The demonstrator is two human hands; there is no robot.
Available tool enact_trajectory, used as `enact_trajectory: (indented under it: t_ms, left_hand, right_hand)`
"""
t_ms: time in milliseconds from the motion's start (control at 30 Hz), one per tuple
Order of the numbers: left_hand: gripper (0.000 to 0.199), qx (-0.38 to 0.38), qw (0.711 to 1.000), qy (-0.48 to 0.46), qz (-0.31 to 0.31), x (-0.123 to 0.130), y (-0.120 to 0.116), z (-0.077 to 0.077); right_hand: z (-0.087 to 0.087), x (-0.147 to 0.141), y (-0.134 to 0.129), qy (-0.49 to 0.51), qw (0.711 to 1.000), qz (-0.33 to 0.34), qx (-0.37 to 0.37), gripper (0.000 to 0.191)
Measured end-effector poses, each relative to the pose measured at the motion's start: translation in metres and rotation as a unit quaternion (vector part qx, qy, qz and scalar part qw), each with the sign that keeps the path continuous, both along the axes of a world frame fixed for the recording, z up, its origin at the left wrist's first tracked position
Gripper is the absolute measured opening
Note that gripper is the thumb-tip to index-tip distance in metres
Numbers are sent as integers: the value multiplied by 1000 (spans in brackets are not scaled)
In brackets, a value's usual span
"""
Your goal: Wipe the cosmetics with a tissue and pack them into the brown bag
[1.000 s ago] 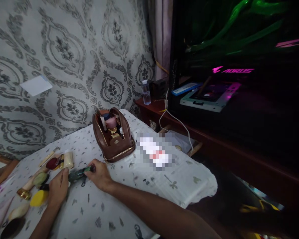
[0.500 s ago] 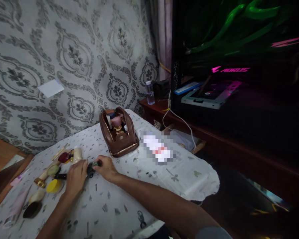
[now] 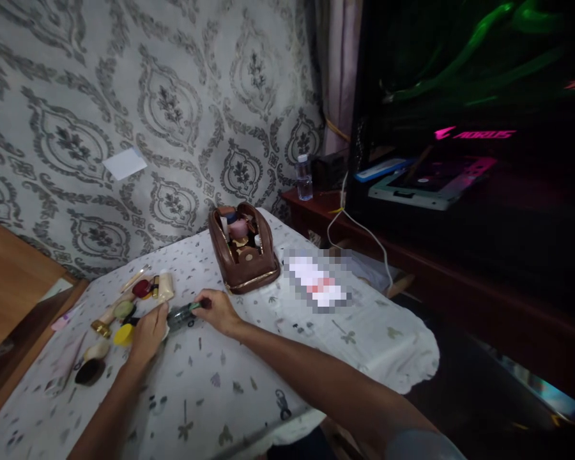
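Between my two hands is a slim dark item (image 3: 179,315) with a greenish end, held low over the patterned white cloth (image 3: 211,409); its exact kind I cannot make out. My left hand (image 3: 149,331) is closed at its left end, and my right hand (image 3: 219,312) pinches the green end. Left of my left hand lie cosmetics: a yellow-lidded jar (image 3: 123,335), a round green item (image 3: 124,310), a dark red item (image 3: 142,289) and a cream tube (image 3: 165,286). Beyond my right hand stands an open brown cosmetic bag (image 3: 252,278) with several items inside.
A makeup brush (image 3: 90,370) with dark bristles and a pale pink tube (image 3: 67,367) lie at the left. Right of the bag is a blurred-out white and red item (image 3: 319,281). A water bottle (image 3: 304,179) stands on the reddish wooden desk (image 3: 319,202), with a white cable (image 3: 364,239) hanging down.
My hands have drawn slightly apart, and more of the dark item shows between them. The whole view has shifted, so things appear further right.
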State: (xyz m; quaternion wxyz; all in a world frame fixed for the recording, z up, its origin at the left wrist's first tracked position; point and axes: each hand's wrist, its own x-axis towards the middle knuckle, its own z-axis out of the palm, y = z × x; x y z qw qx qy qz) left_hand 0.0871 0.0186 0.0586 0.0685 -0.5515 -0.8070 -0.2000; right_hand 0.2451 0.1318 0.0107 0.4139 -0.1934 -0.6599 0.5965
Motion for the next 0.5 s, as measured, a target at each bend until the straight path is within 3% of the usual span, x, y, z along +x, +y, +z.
enact_trajectory:
  t_ms: [167,300,500]
  left_hand:
    - [41,66,997,-15,25,3,-4,-10]
    - [39,125,990,-53,26,6,-3,-17]
    - [42,174,975,-127,61,-2,-6,-22]
  right_hand:
    - [-3,1,5,-38,999,4,-34,22]
    - [-4,6,4,-92,992,54,-72,29]
    - [-4,3,1,-60,977,99,-178,29]
